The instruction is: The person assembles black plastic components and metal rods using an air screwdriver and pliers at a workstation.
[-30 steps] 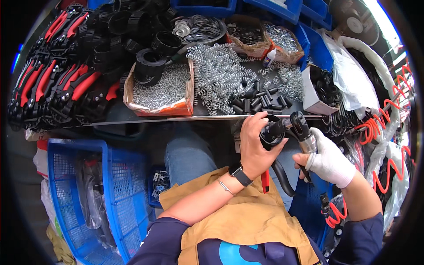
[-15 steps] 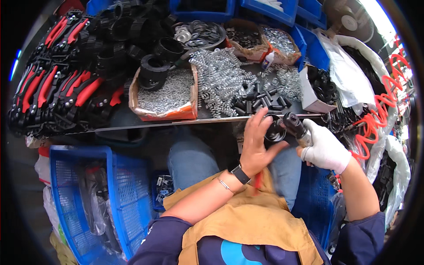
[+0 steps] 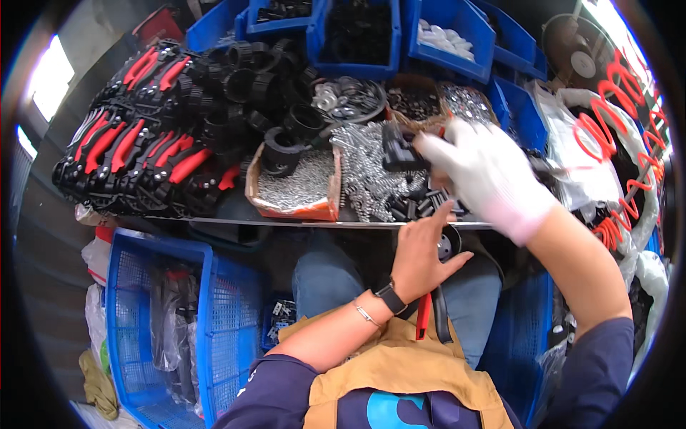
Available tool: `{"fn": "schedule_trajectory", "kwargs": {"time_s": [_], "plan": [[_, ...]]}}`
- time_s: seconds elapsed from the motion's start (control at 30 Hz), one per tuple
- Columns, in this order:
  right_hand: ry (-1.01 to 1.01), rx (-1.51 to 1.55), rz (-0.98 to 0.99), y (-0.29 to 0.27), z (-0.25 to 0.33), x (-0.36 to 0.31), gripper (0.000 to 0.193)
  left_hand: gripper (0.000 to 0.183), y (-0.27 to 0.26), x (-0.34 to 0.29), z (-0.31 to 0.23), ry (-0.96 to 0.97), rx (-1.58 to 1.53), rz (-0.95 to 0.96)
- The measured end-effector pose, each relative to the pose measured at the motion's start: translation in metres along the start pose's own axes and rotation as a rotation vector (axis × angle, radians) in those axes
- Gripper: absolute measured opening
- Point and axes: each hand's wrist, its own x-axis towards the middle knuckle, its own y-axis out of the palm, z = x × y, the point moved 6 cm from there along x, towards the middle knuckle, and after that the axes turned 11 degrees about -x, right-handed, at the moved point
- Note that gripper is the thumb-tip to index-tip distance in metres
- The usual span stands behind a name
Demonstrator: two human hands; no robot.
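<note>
Stacked tools (image 3: 118,148) fill the left end of the bench (image 3: 237,208), with a heap of rings (image 3: 239,86) to their right. Nearer the front edge stands a box (image 3: 300,212) of small parts; springs (image 3: 366,171) lie right of it, washers (image 3: 343,99) behind the springs, short tubes (image 3: 409,208) to their front right. Bins (image 3: 357,70) line the back. A hose (image 3: 607,143) hangs at the right. Before the bench, the left hand (image 3: 420,263) is beside a hand tool (image 3: 446,247); the right hand (image 3: 493,171) is above the bench. A basket (image 3: 232,307) stands left of the knees (image 3: 329,270)
</note>
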Motion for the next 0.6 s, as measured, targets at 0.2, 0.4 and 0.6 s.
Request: {"fn": "schedule_trajectory", "kwargs": {"time_s": [0.2,0.4,0.6], "plan": [[0.076,0.005,0.11,0.159,-0.066,0.099,0.05,0.076,0.009,-0.001,0.0,0.063,0.025,0.002],[0.214,0.097,-0.063,0.179,-0.1,0.079,0.055,0.078,0.021,0.0,-0.004,0.13,-0.017,0.01],[0.402,0.139,0.475,0.115,-0.008,-0.105,0.011,0.073,0.003,-0.008,0.008,0.119,0.01,-0.059]]}}
